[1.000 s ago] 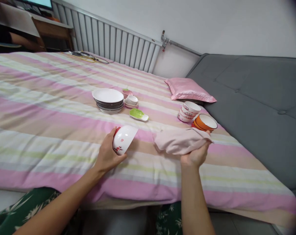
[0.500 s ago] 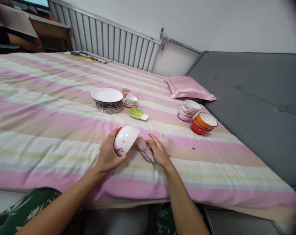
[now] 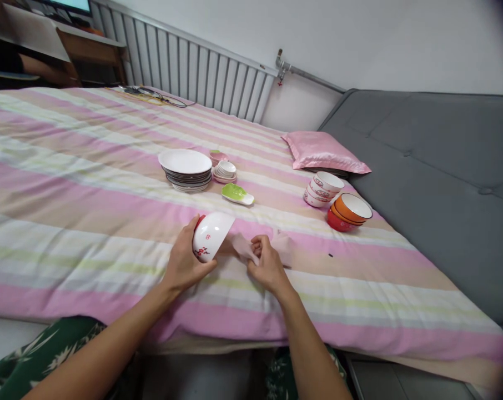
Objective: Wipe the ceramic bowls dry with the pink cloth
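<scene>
My left hand (image 3: 185, 255) grips a white bowl (image 3: 212, 236) with red blossom marks and a red base. The bowl is tipped on its side, its opening turned toward the right. My right hand (image 3: 268, 265) is closed on a thin pale pink cloth (image 3: 282, 248), which spreads out to both sides of the fingers. Beyond the hands lies a green and white vegetable-shaped dish (image 3: 237, 194). A stack of plates (image 3: 185, 162) with a white one on top stands behind the bowl.
Small white dishes (image 3: 225, 169) and a pink dish (image 3: 218, 158) sit beside the plates. To the right are stacked white patterned bowls (image 3: 324, 188) and orange and red bowls (image 3: 350, 211). A pink pillow (image 3: 326, 151) lies near the grey headboard (image 3: 434, 166). Cables (image 3: 160, 99) rest far back; a person sits far left.
My right hand's fingers have gone from stretched out to curled around the cloth. My left hand keeps the bowl in nearly the same position. The view has shifted slightly.
</scene>
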{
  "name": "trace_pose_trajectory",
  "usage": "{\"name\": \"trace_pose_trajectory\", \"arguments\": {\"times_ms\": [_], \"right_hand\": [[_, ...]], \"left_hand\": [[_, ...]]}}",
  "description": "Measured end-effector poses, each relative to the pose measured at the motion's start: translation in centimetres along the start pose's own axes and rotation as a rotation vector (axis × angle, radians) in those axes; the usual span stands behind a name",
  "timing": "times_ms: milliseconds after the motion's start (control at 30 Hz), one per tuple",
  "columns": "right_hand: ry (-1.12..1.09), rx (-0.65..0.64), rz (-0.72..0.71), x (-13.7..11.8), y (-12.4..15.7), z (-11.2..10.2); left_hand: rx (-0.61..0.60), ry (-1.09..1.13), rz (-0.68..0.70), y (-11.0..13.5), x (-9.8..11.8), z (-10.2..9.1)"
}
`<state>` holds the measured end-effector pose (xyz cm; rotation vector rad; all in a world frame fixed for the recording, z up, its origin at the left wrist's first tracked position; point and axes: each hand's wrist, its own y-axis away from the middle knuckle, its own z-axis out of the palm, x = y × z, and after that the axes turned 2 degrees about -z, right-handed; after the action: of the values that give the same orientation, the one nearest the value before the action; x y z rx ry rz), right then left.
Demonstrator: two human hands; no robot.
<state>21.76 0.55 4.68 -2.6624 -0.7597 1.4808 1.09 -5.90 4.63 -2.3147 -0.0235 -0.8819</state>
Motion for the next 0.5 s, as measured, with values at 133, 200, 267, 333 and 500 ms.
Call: {"name": "trace_pose_trajectory", "arguments": {"times_ms": [133, 200, 267, 333, 500], "right_hand": [[-0.345, 0.181, 0.160, 0.3, -0.7, -1.0], [-0.551, 0.355, 0.260, 0.6, -1.3, -1.9], [-0.664, 0.532, 0.326, 1.1, -1.9, -2.8], [-0.732, 0.661, 0.369, 1.5, -2.1, -3.6], [-0.826, 0.654, 0.423, 1.7, -1.7, -3.5]], "left_hand": [[0.007, -0.006, 0.003, 0.0, 0.0, 0.0], [0.011, -0.009, 0.005, 0.0, 0.0, 0.1], [0.014, -0.005, 0.010, 0.1, -0.1, 0.1], [0.013, -0.002, 0.008, 0.1, -0.1, 0.1], [0.005, -0.007, -0.003, 0.1, 0.0, 0.1]]}}
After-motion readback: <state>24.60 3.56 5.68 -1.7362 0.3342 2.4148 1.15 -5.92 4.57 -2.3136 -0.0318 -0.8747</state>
